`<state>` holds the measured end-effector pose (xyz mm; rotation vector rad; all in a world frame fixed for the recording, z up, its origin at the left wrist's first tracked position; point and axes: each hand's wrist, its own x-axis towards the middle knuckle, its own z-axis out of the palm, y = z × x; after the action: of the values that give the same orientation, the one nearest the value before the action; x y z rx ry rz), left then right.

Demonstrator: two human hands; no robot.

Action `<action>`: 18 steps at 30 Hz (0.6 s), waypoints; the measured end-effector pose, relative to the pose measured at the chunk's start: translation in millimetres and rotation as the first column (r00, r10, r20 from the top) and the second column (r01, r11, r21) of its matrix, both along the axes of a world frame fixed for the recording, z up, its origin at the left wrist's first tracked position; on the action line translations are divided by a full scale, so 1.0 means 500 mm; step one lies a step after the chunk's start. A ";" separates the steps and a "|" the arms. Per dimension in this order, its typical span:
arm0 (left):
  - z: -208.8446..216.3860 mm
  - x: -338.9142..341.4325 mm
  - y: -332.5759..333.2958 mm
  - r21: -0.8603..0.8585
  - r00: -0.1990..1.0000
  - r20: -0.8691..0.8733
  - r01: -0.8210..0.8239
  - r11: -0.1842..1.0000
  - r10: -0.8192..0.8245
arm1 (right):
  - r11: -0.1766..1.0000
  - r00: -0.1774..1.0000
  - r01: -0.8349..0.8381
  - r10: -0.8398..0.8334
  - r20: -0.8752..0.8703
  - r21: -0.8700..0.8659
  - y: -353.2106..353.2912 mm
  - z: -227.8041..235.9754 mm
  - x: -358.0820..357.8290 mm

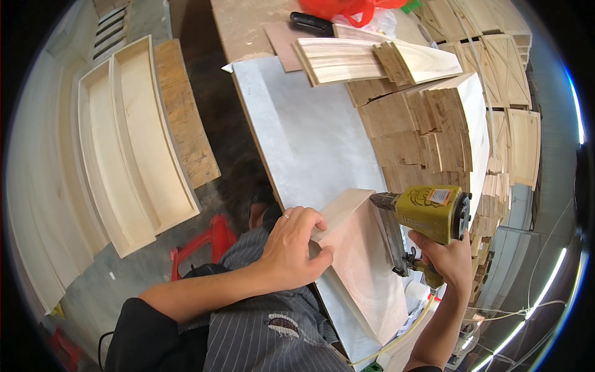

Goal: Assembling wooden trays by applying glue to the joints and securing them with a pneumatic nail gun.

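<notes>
My right hand [451, 259] is wrapped round the grip of a yellow-green pneumatic nail gun [421, 214]. Its dark nose meets the far right corner of a pale wooden piece [365, 263], which looks like a broad panel with a narrower board [348, 209] along its far end. My left hand [296, 245] grips the near-left edge of this piece, with fingers on top and the thumb bent over the panel. The piece lies on the white-covered worktable [310, 130]. A thin yellow air hose [416, 325] runs below the gun.
Stacked wooden boards [421, 127] line the table's right side, some loose on top. A red plastic bag [338, 7] and a black-handled tool [312, 23] lie at the far end. Shallow wooden trays [133, 142] stand at left, near a red stool [204, 245]. A white bottle [416, 289] sits beside the gun.
</notes>
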<state>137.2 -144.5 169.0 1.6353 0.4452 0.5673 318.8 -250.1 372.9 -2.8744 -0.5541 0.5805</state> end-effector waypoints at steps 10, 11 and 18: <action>0.019 0.043 0.039 0.023 0.989 -0.087 0.118 0.993 -0.116 | 0.983 0.978 0.180 -0.176 -0.112 0.032 -0.098 0.026 0.024; 0.018 0.048 0.041 0.035 0.987 -0.107 0.122 0.992 -0.117 | 0.990 0.986 0.138 -0.135 -0.097 0.027 -0.103 0.024 0.020; 0.024 0.055 0.043 0.030 0.984 -0.091 0.153 0.988 -0.150 | 0.994 0.998 0.017 -0.010 -0.068 0.105 -0.153 -0.002 0.033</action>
<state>164.9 -123.1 180.8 1.7180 0.3731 0.3918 335.3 -326.4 372.0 -2.7463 -0.5375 0.6239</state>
